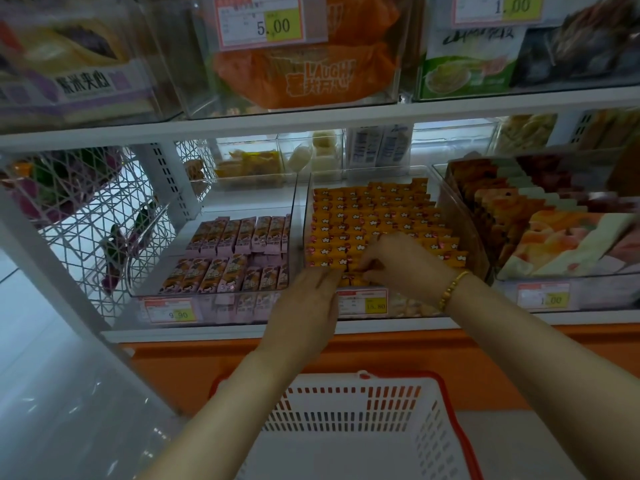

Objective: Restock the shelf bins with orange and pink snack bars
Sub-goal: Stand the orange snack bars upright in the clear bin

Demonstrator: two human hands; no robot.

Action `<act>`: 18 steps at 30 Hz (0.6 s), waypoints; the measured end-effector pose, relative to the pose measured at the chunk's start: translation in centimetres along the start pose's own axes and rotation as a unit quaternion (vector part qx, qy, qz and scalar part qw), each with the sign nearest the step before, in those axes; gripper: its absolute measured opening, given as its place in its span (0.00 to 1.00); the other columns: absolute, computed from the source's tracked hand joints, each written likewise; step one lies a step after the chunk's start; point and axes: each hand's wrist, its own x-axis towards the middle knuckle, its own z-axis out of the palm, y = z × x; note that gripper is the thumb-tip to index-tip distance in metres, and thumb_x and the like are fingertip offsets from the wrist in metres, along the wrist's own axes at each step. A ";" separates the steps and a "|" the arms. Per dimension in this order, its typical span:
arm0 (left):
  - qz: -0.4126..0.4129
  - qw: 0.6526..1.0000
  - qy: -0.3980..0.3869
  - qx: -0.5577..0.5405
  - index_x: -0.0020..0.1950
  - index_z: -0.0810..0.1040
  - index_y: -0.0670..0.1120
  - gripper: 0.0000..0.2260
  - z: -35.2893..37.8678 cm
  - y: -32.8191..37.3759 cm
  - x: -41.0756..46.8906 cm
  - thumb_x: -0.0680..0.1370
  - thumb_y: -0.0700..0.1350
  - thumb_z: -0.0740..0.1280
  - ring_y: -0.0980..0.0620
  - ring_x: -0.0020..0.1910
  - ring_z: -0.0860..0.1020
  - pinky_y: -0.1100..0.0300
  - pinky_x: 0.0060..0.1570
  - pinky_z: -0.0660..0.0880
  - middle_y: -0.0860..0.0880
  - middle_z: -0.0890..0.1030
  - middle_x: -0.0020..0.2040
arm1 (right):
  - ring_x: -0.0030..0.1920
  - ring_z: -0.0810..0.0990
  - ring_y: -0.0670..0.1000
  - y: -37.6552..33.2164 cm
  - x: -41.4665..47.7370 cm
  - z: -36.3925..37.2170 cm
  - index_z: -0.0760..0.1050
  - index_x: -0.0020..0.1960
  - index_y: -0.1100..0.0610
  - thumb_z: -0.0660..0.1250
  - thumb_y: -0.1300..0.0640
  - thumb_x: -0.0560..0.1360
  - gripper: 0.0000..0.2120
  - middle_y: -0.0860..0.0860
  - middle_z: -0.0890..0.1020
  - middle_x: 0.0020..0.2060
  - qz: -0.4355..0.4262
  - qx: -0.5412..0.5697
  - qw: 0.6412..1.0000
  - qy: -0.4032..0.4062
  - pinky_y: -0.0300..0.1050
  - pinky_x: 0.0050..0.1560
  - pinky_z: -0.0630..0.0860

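Far to the left of the orange-bar bin (302, 216) a white wire basket (86, 220) hangs on the shelf side, with dark packets blurred behind its mesh. Just left of the orange-bar bin, wall to wall with it, stands the clear pink-bar bin (249, 202). The pink snack bars (239, 237) stand in it in two rows toward the front, and its back part is bare. A price tag reading 9.90 (169, 310) sits on its front.

My left hand (308, 299) reaches up to the front left corner of the orange-bar bin, back of the hand toward me. Its fingertips are down among the front row, and I cannot tell whether they grip anything.

The orange-bar bin itself is packed with orange snack bars (374, 220), row behind row from the front wall to the back. A tag reading 15.80 (363, 303) is fixed on its front.

My right hand (398, 265) is over the front rows at the middle of that bin, fingers curled and pinching orange snack bars in the front row, close beside my left fingertips. A gold bracelet (452, 289) is on that wrist.

Just right of the orange-bar bin, a clear bin (446, 202) holds flat packs printed with peaches (568, 237), leaning in a stack, tagged 1.00 (543, 296).

Below the orange-bar bin, in front of the shelf, is a white shopping basket (346, 403) with a red rim, between my forearms
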 end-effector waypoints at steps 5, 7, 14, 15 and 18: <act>-0.027 0.996 -0.080 0.031 0.78 0.51 0.46 0.25 0.5 0.8 -0.3 0.82 0.45 0.55 0.50 0.75 0.54 0.62 0.72 0.52 0.49 0.55 0.77 | 0.50 0.78 0.51 -0.5 -0.1 1.5 0.77 0.56 0.55 0.58 0.53 0.80 0.11 0.52 0.79 0.51 0.007 -0.052 0.997 0.050 0.44 0.48 0.75; -0.037 0.994 -0.088 0.043 0.78 0.49 0.46 0.26 0.7 1.1 -0.3 0.82 0.46 0.54 0.51 0.75 0.54 0.62 0.72 0.51 0.49 0.54 0.77 | 0.45 0.78 0.52 -0.8 -0.4 1.9 0.72 0.57 0.56 0.55 0.54 0.82 0.11 0.52 0.79 0.46 0.000 -0.070 0.995 0.069 0.46 0.43 0.75; -0.046 0.994 -0.091 0.040 0.78 0.49 0.47 0.25 0.5 1.2 -0.1 0.82 0.46 0.54 0.51 0.75 0.54 0.62 0.71 0.52 0.50 0.55 0.77 | 0.29 0.72 0.50 -1.2 -1.0 0.4 0.63 0.58 0.57 0.54 0.59 0.82 0.06 0.46 0.68 0.30 0.012 -0.019 0.991 0.128 0.46 0.28 0.68; -0.047 0.994 -0.097 0.029 0.78 0.50 0.47 0.25 0.3 1.1 0.0 0.82 0.47 0.54 0.52 0.75 0.54 0.63 0.71 0.52 0.50 0.55 0.77 | 0.30 0.73 0.51 -1.5 -1.2 -0.4 0.63 0.57 0.56 0.55 0.60 0.81 0.06 0.47 0.70 0.31 0.007 -0.017 0.989 0.144 0.48 0.29 0.70; -0.077 0.989 -0.102 -0.070 0.77 0.53 0.48 0.26 -0.7 1.2 0.1 0.82 0.51 0.57 0.55 0.74 0.55 0.68 0.69 0.53 0.52 0.57 0.77 | 0.29 0.73 0.50 -2.0 -2.1 -3.4 0.65 0.52 0.57 0.55 0.59 0.81 0.02 0.49 0.74 0.31 -0.002 0.031 0.972 0.232 0.48 0.28 0.69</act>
